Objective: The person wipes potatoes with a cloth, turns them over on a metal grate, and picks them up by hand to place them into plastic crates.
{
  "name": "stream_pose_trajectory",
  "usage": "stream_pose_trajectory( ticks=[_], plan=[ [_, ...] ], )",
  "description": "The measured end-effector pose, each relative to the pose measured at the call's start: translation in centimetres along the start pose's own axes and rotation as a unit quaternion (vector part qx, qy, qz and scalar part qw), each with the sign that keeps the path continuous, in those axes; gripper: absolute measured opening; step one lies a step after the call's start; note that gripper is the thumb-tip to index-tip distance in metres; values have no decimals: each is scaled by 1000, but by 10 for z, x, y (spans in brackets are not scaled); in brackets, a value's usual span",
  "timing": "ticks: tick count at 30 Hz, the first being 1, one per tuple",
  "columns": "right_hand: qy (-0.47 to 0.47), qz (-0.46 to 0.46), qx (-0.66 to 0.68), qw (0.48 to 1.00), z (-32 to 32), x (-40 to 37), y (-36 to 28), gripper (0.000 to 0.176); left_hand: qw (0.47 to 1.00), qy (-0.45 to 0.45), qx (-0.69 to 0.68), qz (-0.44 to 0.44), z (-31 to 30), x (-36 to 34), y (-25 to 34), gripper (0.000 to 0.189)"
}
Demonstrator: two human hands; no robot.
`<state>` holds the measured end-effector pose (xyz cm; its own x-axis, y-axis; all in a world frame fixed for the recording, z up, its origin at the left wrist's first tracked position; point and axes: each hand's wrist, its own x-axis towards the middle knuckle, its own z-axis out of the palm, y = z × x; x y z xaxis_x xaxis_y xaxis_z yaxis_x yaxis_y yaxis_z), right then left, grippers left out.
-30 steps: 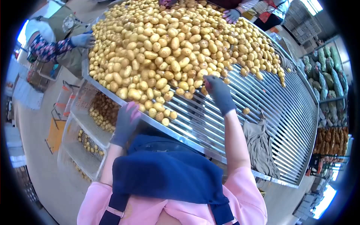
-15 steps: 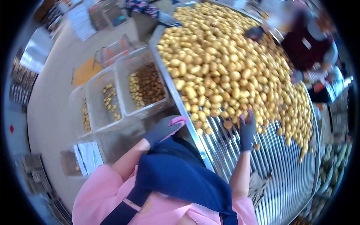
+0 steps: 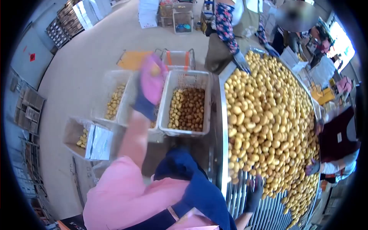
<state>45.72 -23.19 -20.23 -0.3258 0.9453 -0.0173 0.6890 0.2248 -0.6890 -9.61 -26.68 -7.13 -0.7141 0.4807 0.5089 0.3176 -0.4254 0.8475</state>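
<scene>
My left hand [image 3: 150,86], in a grey and pink glove, is raised over the middle crate [image 3: 128,109]. It is smeared by motion, and a yellowish potato [image 3: 155,70] shows against its pink palm. My right hand [image 3: 254,193], in a dark glove, is low over the metal rollers [image 3: 239,195] at the near edge of a large heap of potatoes [image 3: 268,130]. Its thumb and fingers look apart, with nothing visible between them. Beside the table, a white crate [image 3: 185,132] holds yellow potatoes on one side and browner ones on the other.
Another crate [image 3: 100,90] and a lined box [image 3: 76,134] hold potatoes at the left. The table's metal rim [image 3: 221,115] runs beside me. A co-worker's gloved hand [image 3: 241,62] touches the heap's far end; another co-worker's hand [image 3: 312,167] is at its right side.
My view has turned left, bringing the crates nearer the middle. My left hand has gone from beside my waist out over the crates. My right hand stays by the heap's near edge.
</scene>
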Motion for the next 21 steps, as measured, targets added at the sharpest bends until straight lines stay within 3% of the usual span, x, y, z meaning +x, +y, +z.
stream_pose_trajectory(
  ticks=[1,2,3,4,5,6,7,8,9,10,11,12,13,14,15,16,17,18,19,20,21],
  plan=[
    [17,35,33,999,-8,-7,3,39,970,124,-207,22,-7,40,40,24],
    [81,35,38,995,-9,-18,6,42,967,169,-4,192,-10,71,86,27],
    [103,83,5,991,-14,-25,14,42,884,204,97,409,-22,103,108,29],
    [120,65,-87,987,-21,-30,20,41,829,191,161,501,-39,124,131,29],
    [154,104,-50,981,-21,-28,4,39,762,173,225,583,-57,141,143,30],
    [181,163,-72,967,-20,-30,-24,41,762,175,228,581,-75,160,132,30],
    [207,220,-95,949,-15,-28,-47,49,694,226,345,590,-93,186,114,31],
    [224,194,-133,946,-9,-27,-33,40,611,273,455,587,-112,210,92,31],
    [241,168,-169,941,-2,-21,-18,32,671,229,493,505,-137,227,47,38],
    [254,165,-183,936,4,-15,-17,32,843,157,311,410,-158,237,-23,46],
    [257,172,-175,935,11,-10,-21,31,672,168,652,309,-193,226,-81,55],
    [260,179,-164,935,14,-5,-26,31,634,163,705,274,-230,199,-172,64],
    [264,186,-150,935,17,-2,-30,32,689,92,719,-26,-243,148,-226,62],
    [262,192,-132,937,22,2,-35,32,726,-257,583,-259,-250,129,-220,59],
    [266,199,-106,937,26,2,-38,33,712,-218,528,-410,-251,74,-235,56],
    [269,207,-73,938,28,1,-40,34,629,-288,549,-470,-264,29,-302,57],
    [270,213,-25,939,31,-2,-37,35,643,-285,509,-496,-242,-6,-283,55],
    [276,217,65,934,35,-8,-30,36,673,-301,468,-487,-235,-43,-297,42],
    [279,215,200,914,43,-15,-18,38,704,-323,417,-475,-200,-47,-254,50],
    [280,228,289,887,50,-28,-5,40,722,-356,443,-394,-199,-73,-295,46],
    [247,232,186,922,66,-50,5,44,711,-329,341,-520,-173,-72,-299,43]
  ],
)
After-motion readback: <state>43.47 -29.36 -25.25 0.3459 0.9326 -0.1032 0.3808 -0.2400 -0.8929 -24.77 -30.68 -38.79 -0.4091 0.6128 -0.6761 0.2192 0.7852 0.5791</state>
